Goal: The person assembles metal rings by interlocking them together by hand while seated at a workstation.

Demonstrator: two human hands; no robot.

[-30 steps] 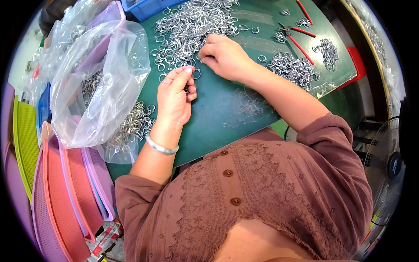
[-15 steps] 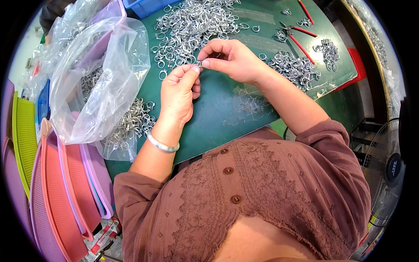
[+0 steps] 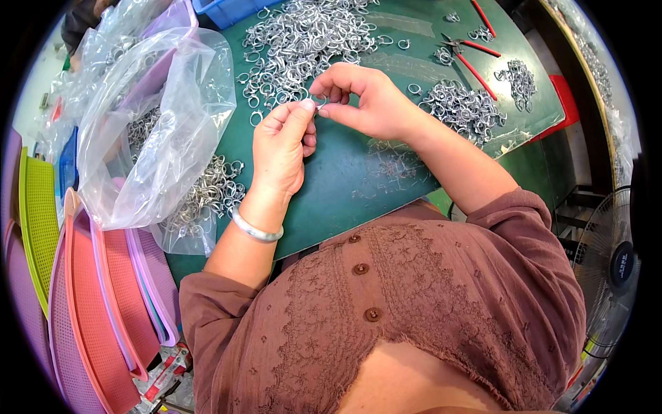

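Observation:
Over the green tabletop, my left hand [image 3: 281, 148] pinches a small silver-coloured metal ring [image 3: 320, 101] between thumb and forefinger, its other fingers curled in. From the other side my right hand [image 3: 372, 103] closes on the same ring with thumb and index finger, with a small gap showing between those fingers. Most of the ring is hidden by the fingertips. Just beyond my hands spreads a large heap of similar rings [image 3: 303, 41]. A second pile of rings [image 3: 463, 110] lies to the right of my right wrist.
Red-handled pliers [image 3: 455, 45] lie at the far right, near a small ring cluster [image 3: 518, 84]. At left, a clear plastic bag [image 3: 200, 90] stands by more rings [image 3: 210, 190]. A blue bin [image 3: 234, 10] is at the back, stacked plastic baskets [image 3: 103, 297] lower left, a fan [image 3: 607, 269] right.
My right thumb and fingertips have parted slightly, so more of the ring shows between my hands. My left hand has barely moved. The piles look the same.

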